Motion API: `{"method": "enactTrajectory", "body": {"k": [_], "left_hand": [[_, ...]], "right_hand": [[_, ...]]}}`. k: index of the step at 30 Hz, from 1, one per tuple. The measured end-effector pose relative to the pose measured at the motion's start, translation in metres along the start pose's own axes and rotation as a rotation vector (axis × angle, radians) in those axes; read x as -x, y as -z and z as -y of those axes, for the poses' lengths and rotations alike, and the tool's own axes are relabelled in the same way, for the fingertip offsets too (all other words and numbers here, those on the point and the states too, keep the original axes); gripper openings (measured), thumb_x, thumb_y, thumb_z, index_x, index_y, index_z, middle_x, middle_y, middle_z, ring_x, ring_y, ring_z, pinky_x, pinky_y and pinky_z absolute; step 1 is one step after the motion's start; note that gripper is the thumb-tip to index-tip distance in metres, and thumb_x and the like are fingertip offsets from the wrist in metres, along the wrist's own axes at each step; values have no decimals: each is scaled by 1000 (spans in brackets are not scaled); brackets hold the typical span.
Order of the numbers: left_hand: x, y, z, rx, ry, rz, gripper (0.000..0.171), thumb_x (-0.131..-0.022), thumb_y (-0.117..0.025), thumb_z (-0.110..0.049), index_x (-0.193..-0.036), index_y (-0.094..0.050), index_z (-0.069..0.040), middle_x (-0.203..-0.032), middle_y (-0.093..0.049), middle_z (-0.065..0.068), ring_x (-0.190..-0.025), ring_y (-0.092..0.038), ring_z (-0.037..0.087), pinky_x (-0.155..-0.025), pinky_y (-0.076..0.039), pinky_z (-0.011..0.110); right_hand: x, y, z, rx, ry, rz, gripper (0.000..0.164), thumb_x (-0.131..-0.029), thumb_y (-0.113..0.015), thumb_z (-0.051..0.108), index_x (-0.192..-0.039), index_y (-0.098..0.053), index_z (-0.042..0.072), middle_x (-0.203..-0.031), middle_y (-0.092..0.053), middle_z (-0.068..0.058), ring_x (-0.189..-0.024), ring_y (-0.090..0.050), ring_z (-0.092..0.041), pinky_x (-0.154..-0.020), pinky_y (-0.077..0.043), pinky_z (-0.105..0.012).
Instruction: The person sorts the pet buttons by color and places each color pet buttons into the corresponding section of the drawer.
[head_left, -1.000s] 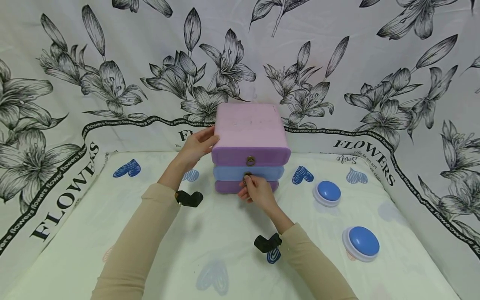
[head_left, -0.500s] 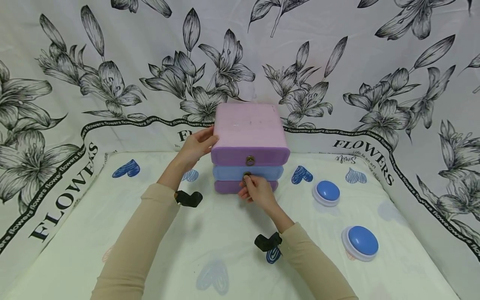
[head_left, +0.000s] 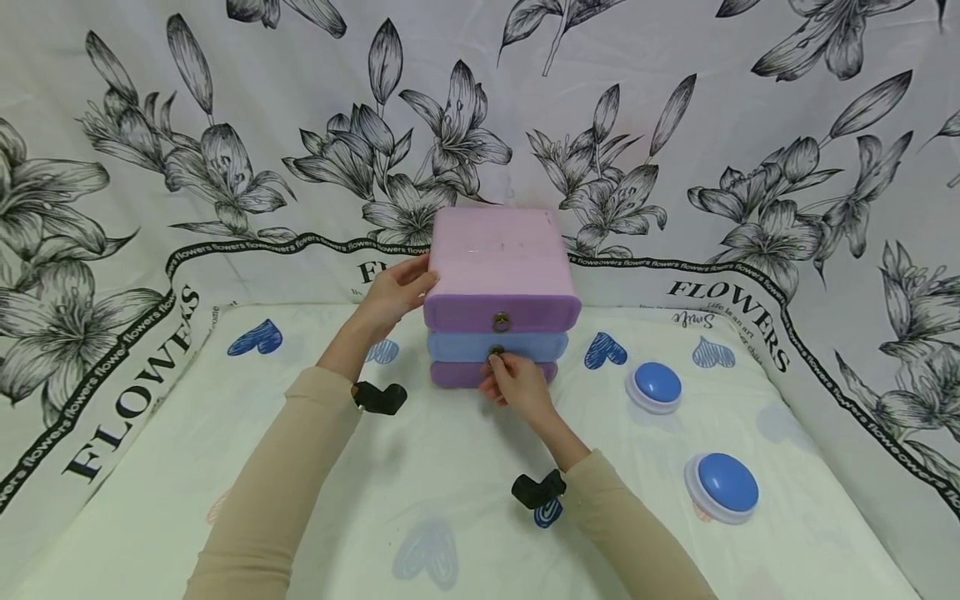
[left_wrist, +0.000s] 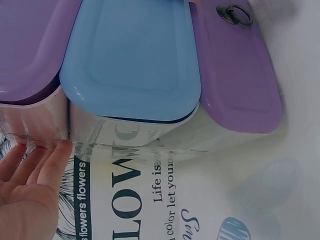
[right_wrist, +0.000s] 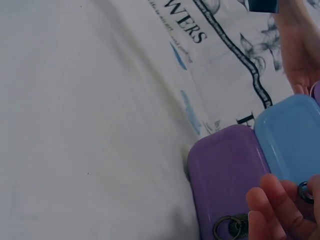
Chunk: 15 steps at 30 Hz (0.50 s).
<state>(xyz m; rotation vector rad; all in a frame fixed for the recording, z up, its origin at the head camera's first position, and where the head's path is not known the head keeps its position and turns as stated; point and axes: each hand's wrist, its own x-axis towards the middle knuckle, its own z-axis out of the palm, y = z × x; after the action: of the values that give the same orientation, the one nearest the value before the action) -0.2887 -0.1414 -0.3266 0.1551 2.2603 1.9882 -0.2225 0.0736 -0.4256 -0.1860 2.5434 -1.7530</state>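
Observation:
A small three-drawer cabinet (head_left: 498, 254) with a pink top stands at the back of the table. Its top drawer (head_left: 465, 314) and bottom drawer (head_left: 450, 375) have purple fronts; the middle drawer (head_left: 453, 346) is blue. My left hand (head_left: 390, 298) rests its straight fingers along the cabinet's upper left side, as the left wrist view also shows. With thumb and fingers my right hand (head_left: 519, 383) pinches the ring pull (right_wrist: 305, 192) of the blue drawer. Another ring pull (head_left: 501, 322) hangs on the top drawer, and the bottom drawer's ring pull (left_wrist: 235, 15) shows in the left wrist view.
Two blue push buttons on white bases lie to the right, one farther back (head_left: 657, 382) and one nearer (head_left: 727, 482). A white cloth with printed hearts (head_left: 427, 554) covers the table. Behind the cabinet hangs a flower-printed curtain (head_left: 615, 50).
Both hands keep their places on the cabinet and the ring pull. The drawers look the same; the whole head view shifts only slightly.

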Motion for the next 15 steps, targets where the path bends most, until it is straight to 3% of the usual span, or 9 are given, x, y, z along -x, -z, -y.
{"method": "enactTrajectory", "body": {"k": [6, 15], "left_hand": [[-2, 0, 2, -5, -1, 3, 62, -89, -61, -35, -143, -35, -20, -143, -41, 0, -125, -45, 15, -100, -45, 34], [-1, 0, 1, 2, 3, 2, 61, -89, -61, -34, -143, -36, -20, -142, -41, 0, -125, -45, 14, -100, -45, 33]], "right_hand": [[4, 3, -8, 19, 17, -36, 32, -97, -48, 28, -95, -67, 3, -73, -69, -8, -57, -64, -16, -49, -55, -27], [10, 3, -30, 23, -33, -85, 26, -95, -51, 23, -99, -68, 3, -80, -68, -12, -63, -65, -27, -50, -54, -26]]}}
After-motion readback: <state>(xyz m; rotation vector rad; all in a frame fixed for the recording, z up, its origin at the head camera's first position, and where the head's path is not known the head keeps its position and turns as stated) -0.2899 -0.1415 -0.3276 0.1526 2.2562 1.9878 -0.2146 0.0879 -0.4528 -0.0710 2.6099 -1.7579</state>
